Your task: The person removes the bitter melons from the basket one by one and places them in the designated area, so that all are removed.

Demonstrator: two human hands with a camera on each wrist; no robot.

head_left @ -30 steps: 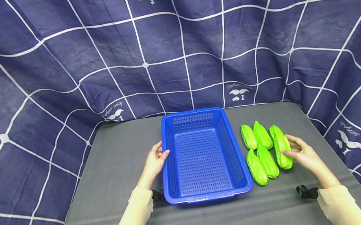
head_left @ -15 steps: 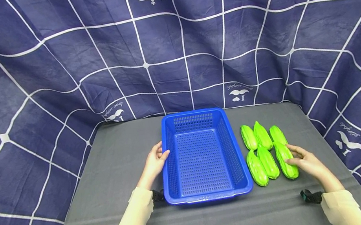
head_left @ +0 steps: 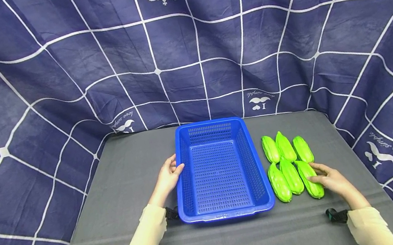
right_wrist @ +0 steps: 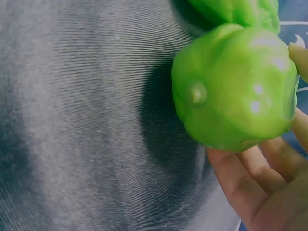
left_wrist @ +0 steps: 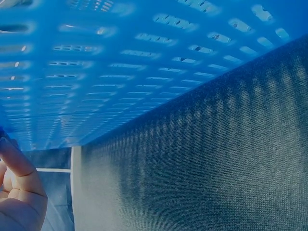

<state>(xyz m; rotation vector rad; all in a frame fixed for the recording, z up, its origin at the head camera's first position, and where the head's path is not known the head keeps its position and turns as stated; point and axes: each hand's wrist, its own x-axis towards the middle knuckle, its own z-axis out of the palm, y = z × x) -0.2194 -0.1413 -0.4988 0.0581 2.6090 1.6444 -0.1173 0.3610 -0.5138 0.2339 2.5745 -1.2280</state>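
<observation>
A blue perforated plastic basket [head_left: 218,179] stands in the middle of the table, with nothing inside it. My left hand [head_left: 168,175] grips its left rim, thumb over the edge; the left wrist view shows the basket's slotted side wall [left_wrist: 120,62] and part of that hand [left_wrist: 21,187]. Several bright green bitter melons lie in two rows right of the basket. My right hand [head_left: 333,182] holds the front right bitter melon [head_left: 310,179], thumb on one side and fingers on the other. Its blunt, nubbed end [right_wrist: 231,91] faces the right wrist camera.
Behind the held one lies another bitter melon [head_left: 303,149]. Closer to the basket are more, among them a front left bitter melon [head_left: 279,183]. Grey cloth covers the table [head_left: 232,242]. A navy checked curtain [head_left: 176,48] surrounds the back and sides.
My right hand has brought its bitter melon toward the front edge, then slightly left, setting it in line with the front row. The left hand and basket have stayed put.
</observation>
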